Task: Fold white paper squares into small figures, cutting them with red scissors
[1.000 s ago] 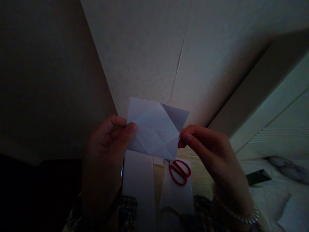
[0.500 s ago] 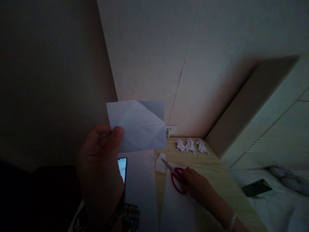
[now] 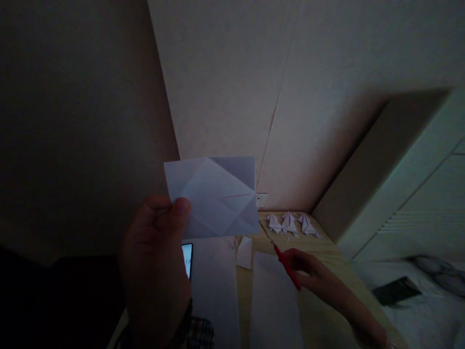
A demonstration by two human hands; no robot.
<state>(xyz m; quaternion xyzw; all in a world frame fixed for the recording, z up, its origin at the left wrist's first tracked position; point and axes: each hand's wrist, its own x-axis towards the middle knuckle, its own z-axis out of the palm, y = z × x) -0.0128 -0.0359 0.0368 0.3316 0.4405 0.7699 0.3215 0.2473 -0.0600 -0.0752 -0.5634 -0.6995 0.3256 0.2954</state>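
Observation:
My left hand [image 3: 160,237] is closed on the left edge of a creased white paper [image 3: 214,196], thumb in front, holding it up before the wall. Fold lines on the paper form a diamond, and a short line runs in from its right edge. My right hand [image 3: 308,269] grips a pair of scissors [image 3: 286,266] by the red handles, raised a little over the table. The blades point up and left, towards the paper's lower right corner, and look nearly closed. Under the scissors lies a white sheet [image 3: 274,305].
On the wooden table [image 3: 327,291] lie another white sheet [image 3: 216,295], a paper scrap [image 3: 244,253] and a phone [image 3: 187,257] with a lit screen. Three folded paper figures [image 3: 289,224] line the back by the wall socket [image 3: 260,198]. A dark flat object [image 3: 396,291] rests on white fabric at right.
My right hand has lifted the scissors off the sheet and turned them edge-on. The held paper sits slightly lower and further right in view; the whole view has shifted a little too.

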